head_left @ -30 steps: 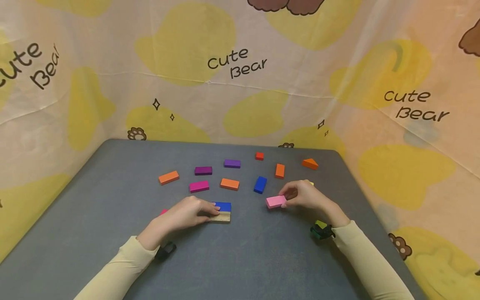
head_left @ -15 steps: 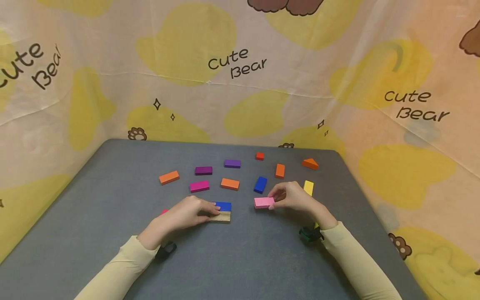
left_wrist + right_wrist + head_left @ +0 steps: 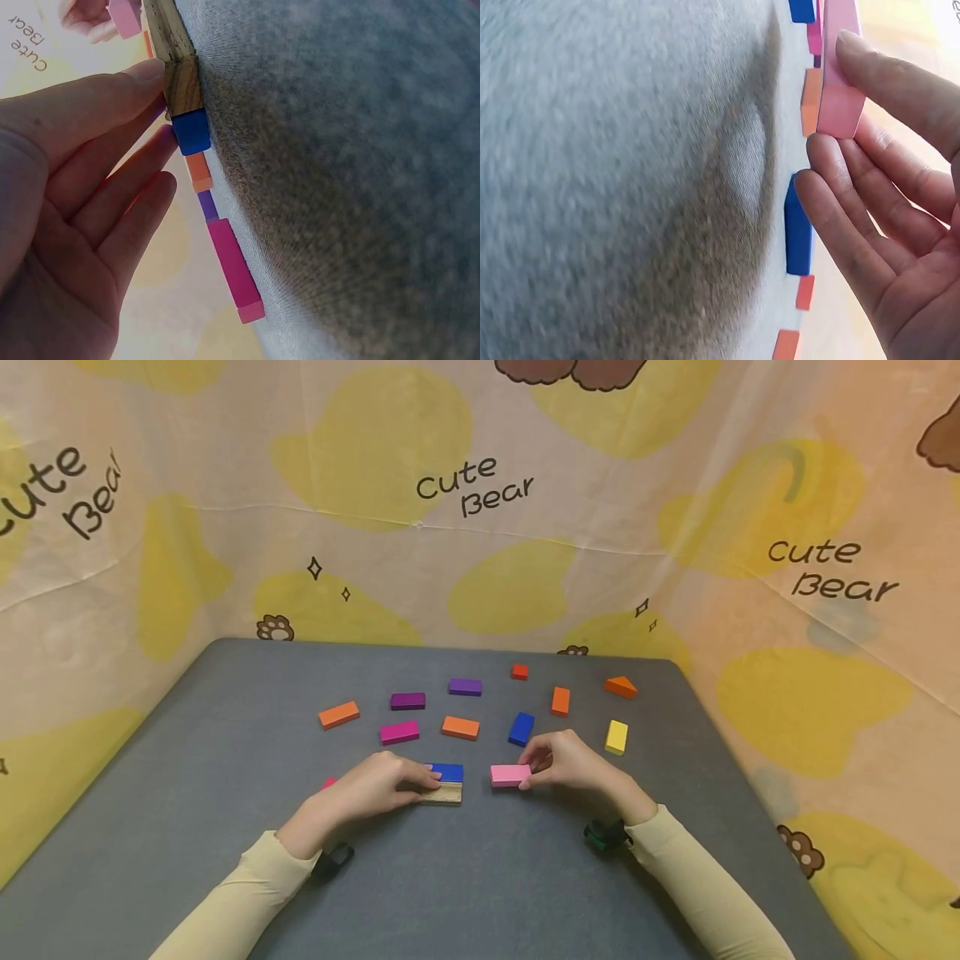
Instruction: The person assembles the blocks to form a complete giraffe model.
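My left hand (image 3: 367, 789) rests at the left end of a blue block (image 3: 449, 772) and a plain wooden block (image 3: 444, 794), which lie side by side. In the left wrist view, its thumb presses the wooden block's near side while the fingers lie by the blue block's far side, pinching the pair. To the right, my right hand (image 3: 573, 766) pinches a pink block (image 3: 507, 776) by its right end, between thumb and fingers. Seen from the right wrist, the pink block (image 3: 841, 90) is held just off the grey surface. A short gap separates it from the blue and wooden pair.
Beyond the hands lie a magenta block (image 3: 399, 732), orange blocks such as this orange block (image 3: 460, 727), purple ones, a second blue block (image 3: 521, 728), a red cube (image 3: 520, 672), an orange triangle (image 3: 620, 687) and a yellow block (image 3: 617, 737). A pinkish-red piece (image 3: 328, 783) shows behind the left hand.
My right hand has carried the pink block leftward and slightly nearer, towards the blue and wooden pair, uncovering the yellow block. The left hand has stayed in place.
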Demonstrator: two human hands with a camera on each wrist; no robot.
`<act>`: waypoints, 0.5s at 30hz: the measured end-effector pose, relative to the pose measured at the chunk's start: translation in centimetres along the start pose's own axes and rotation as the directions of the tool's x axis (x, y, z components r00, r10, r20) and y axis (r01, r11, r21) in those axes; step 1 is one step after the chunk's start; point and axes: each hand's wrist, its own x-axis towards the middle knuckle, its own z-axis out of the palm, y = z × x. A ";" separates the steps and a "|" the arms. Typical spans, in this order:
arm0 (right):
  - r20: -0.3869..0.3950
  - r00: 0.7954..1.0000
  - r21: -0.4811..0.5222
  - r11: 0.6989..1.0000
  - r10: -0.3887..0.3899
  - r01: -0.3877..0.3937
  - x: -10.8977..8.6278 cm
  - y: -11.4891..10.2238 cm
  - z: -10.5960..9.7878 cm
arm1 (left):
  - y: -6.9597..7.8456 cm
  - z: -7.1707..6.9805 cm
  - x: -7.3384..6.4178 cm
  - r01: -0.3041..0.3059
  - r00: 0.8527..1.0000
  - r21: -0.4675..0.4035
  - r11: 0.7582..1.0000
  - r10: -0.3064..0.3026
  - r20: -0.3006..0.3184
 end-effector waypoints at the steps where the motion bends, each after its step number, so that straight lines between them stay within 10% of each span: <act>1: 0.001 1.000 -0.002 1.000 -0.004 0.004 0.1 -0.1 0.1 | 0.0 0.0 0.0 -0.001 1.000 0.000 1.000 0.001 -0.001; 15: 0.024 0.999 -0.035 0.998 -0.042 0.043 1.0 -1.1 1.7 | 0.1 0.1 0.1 0.012 1.000 -0.004 1.000 -0.012 -0.009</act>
